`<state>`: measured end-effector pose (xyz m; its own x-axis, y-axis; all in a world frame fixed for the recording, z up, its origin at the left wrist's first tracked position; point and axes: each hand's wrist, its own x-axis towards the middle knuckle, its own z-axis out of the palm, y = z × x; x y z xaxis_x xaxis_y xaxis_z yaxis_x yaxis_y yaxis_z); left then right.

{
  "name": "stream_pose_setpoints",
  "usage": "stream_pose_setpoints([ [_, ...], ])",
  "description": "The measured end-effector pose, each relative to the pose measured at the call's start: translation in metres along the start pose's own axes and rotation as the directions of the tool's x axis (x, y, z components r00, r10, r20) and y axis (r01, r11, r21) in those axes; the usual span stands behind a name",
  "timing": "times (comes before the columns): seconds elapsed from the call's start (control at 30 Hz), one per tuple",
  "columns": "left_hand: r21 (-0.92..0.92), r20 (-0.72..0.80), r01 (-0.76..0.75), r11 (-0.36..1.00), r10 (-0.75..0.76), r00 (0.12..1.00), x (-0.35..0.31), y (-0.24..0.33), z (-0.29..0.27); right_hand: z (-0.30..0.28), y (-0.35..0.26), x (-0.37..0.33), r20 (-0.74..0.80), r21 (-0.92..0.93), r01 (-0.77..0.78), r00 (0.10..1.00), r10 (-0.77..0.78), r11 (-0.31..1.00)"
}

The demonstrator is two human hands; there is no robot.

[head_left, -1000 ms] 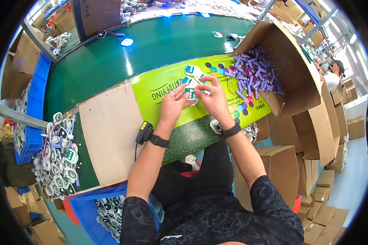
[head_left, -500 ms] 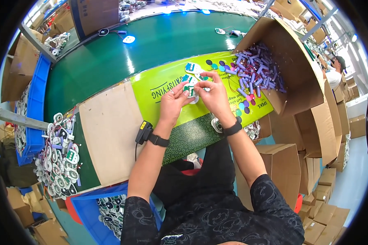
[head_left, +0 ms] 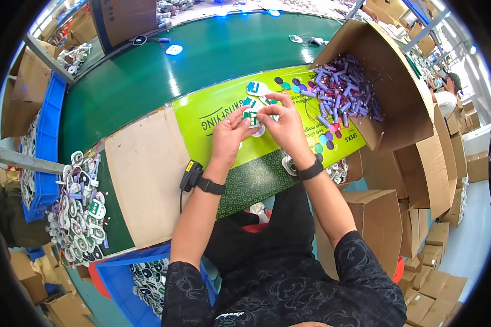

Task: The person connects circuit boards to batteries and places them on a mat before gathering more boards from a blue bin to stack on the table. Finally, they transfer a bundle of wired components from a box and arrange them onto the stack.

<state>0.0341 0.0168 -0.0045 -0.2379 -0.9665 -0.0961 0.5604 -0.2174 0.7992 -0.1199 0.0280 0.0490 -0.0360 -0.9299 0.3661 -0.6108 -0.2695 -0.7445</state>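
Note:
My left hand (head_left: 230,135) and my right hand (head_left: 282,124) meet over the lime-green printed sheet. Between their fingertips is a white plastic part with a green circuit board (head_left: 251,115). The left thumb and fingers pinch its near left side, and the right thumb and forefinger press at its right edge. Similar white parts with green boards lie just beyond; the farthest one (head_left: 257,89) is in plain sight, while fingers partly cover the others. Any wire or small piece under my right fingertips is too small to make out.
A cardboard box (head_left: 401,103) on its side spills purple cylindrical cells with wires (head_left: 341,92) at the right. Beyond runs a green conveyor belt (head_left: 120,82) carrying a few parts. Piled white parts (head_left: 82,218) lie at the left, near a beige board (head_left: 144,174). A blue bin (head_left: 117,283) stands below.
Both hands stay together on the white part, with only slight finger movement. The left fingers draw a little closer around its edge.

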Motion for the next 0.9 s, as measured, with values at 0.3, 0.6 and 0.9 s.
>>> stream_pose_setpoints([
  [0.3,0.095,-0.002,-0.051,0.994,0.051,0.999,-0.003,-0.002,0.003,0.005,-0.001,-0.003,-0.036,-0.032,0.048,0.998,-0.049,0.998],
  [0.6,0.115,0.000,-0.056,0.992,0.056,0.998,-0.002,-0.005,0.001,0.010,0.001,-0.007,0.001,0.030,0.010,1.000,-0.010,1.000],
  [0.9,0.136,-0.036,-0.174,0.975,0.180,0.983,-0.002,0.020,-0.002,-0.054,0.018,-0.025,-0.094,0.124,0.045,0.995,-0.034,0.991],
])
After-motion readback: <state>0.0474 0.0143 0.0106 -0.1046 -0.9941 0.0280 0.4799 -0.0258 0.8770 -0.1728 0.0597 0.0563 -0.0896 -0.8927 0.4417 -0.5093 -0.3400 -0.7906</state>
